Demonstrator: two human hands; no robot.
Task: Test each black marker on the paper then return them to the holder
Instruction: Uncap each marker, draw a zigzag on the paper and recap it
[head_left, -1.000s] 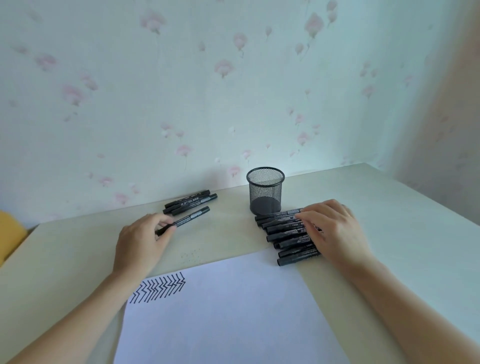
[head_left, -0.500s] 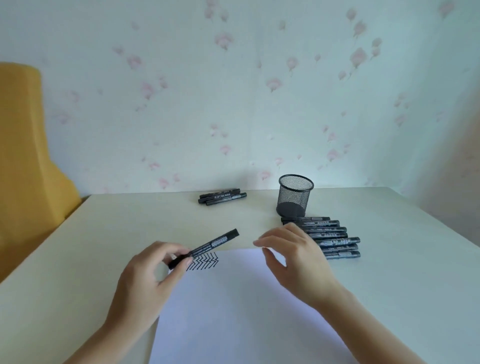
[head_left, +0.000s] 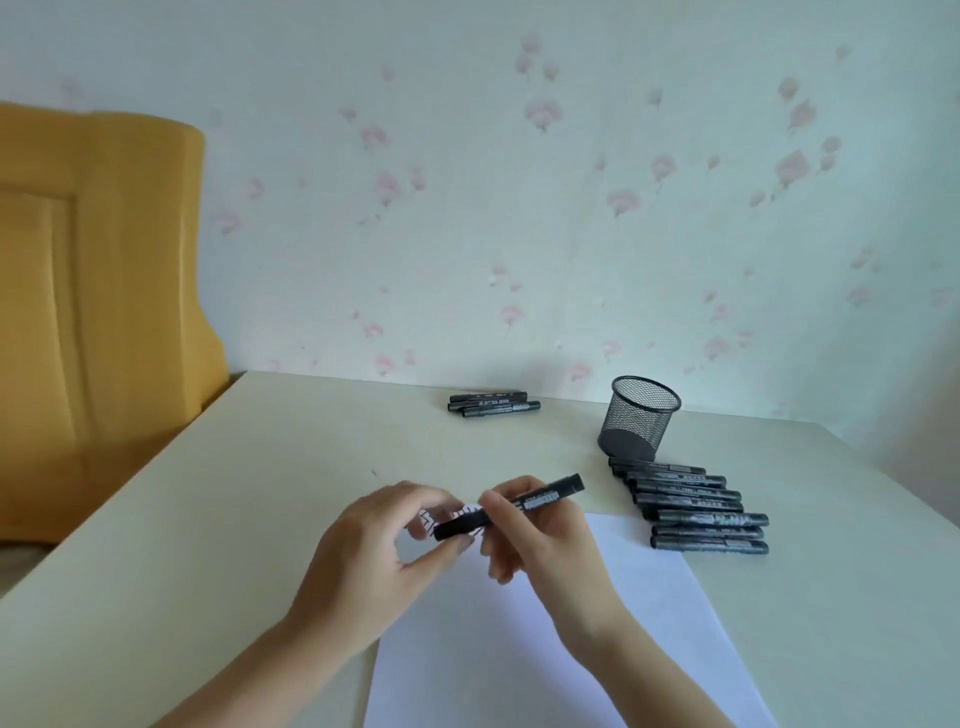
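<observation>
Both hands hold one black marker (head_left: 550, 496) above the top edge of the white paper (head_left: 613, 639). My left hand (head_left: 374, 561) pinches its near, lower end and my right hand (head_left: 540, 540) grips its middle; the far end points up to the right. Zigzag test marks on the paper are mostly hidden behind the hands. The black mesh holder (head_left: 638, 418) stands upright at the back right. In front of it lies a row of several black markers (head_left: 691, 506). Three more markers (head_left: 493, 404) lie together at the back of the table.
The cream table (head_left: 234, 519) meets a wall with pink flower paper. A yellow chair back (head_left: 88, 291) stands off the table's left edge. The table's right edge runs past the marker row.
My left hand lifted a marker from the table and brought it over the paper. My right hand left the marker row and took hold of the same marker. The view turned left.
</observation>
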